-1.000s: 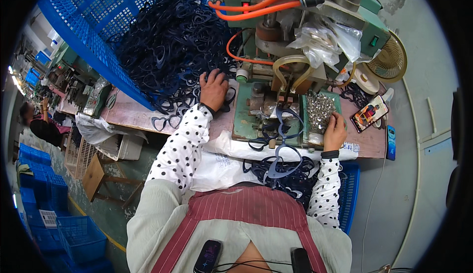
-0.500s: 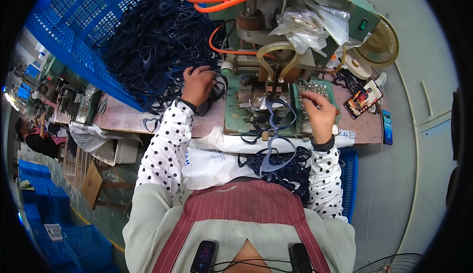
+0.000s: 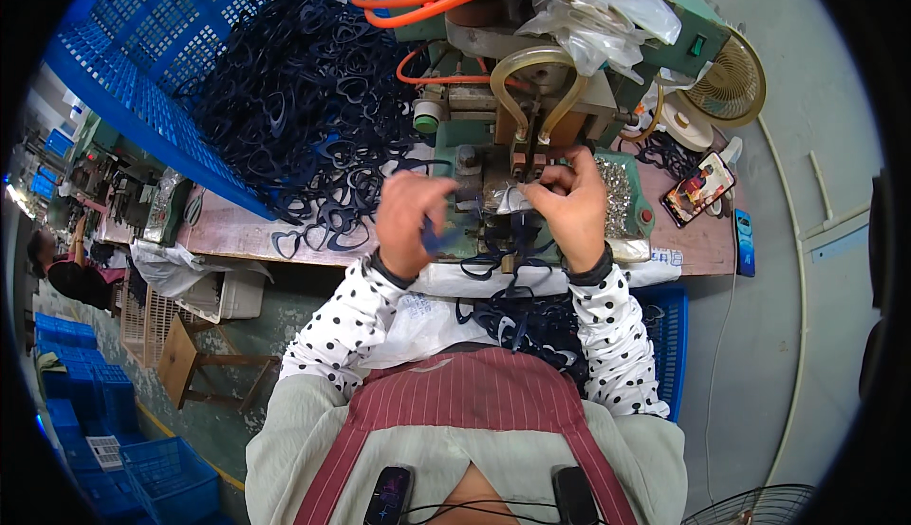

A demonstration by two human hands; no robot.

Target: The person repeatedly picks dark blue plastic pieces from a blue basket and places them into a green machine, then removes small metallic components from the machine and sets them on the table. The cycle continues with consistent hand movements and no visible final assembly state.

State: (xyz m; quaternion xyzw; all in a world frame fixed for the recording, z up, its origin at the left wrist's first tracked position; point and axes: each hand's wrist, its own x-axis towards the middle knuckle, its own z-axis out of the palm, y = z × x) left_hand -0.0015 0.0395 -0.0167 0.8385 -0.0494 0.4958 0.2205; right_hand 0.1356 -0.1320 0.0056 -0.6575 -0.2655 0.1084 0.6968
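My left hand (image 3: 408, 221), smeared by motion, is just left of a green bench press (image 3: 541, 127), its fingers closed on a dark blue looped strap piece (image 3: 439, 238). At the press's working point, my right hand (image 3: 572, 204) has thumb and fingers pinched together; whatever they hold is too small to make out. Beside that hand is a tray of small silvery metal parts (image 3: 619, 188). Below the press, more dark looped pieces (image 3: 531, 321) hang and lie over a white sheet at my lap.
A large blue basket (image 3: 142, 117) spills a heap of dark looped pieces (image 3: 294, 98) onto the table (image 3: 228, 231) at left. A phone (image 3: 699, 190), a blue device (image 3: 745, 243) and a small fan (image 3: 729, 79) are at right. Orange hoses (image 3: 436, 3) cross above the press.
My left hand has left the heap and moved right toward the press with a dark piece. My right hand has moved from the metal parts to the working point. The looped piece hanging there has dropped.
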